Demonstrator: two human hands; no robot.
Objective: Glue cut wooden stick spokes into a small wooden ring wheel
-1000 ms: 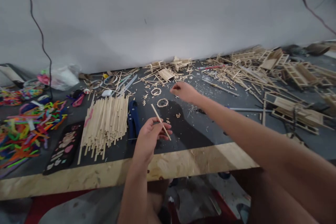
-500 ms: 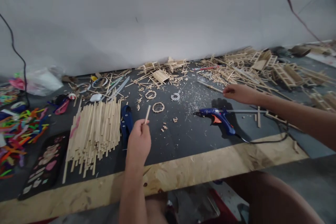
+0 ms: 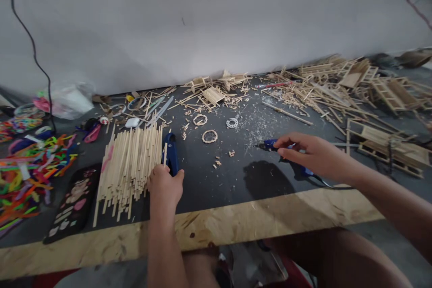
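Two hands: well apart.
Left hand (image 3: pixel 166 186): fingers curled on one stick (image 3: pixel 165 155), which pokes up out of the fist; thumb spread away to the side. Contact with the blue tool (image 3: pixel 172 150) just beyond: cannot tell.
Right hand (image 3: pixel 308 150): over the glue gun (image 3: pixel 270 143), thumb and fingers either side of its body; whether they grip it, cannot tell.
Stick: in the left fist, between the blue tool and the stick pile (image 3: pixel 133 157), standing out in front of the tool.
Just changed: left hand has shifted from mid-table to the blue tool, stick along with it; right hand has come in from beside the long rod (image 3: pixel 288 113).
Meaning, as judged: each hand is now at a tool, and the stick is kept, not put down (gun's nose seems little moved).
Unchanged: wooden rings (image 3: pixel 209 142) and white ring (image 3: pixel 228 123), lying flat, clear of both hands.
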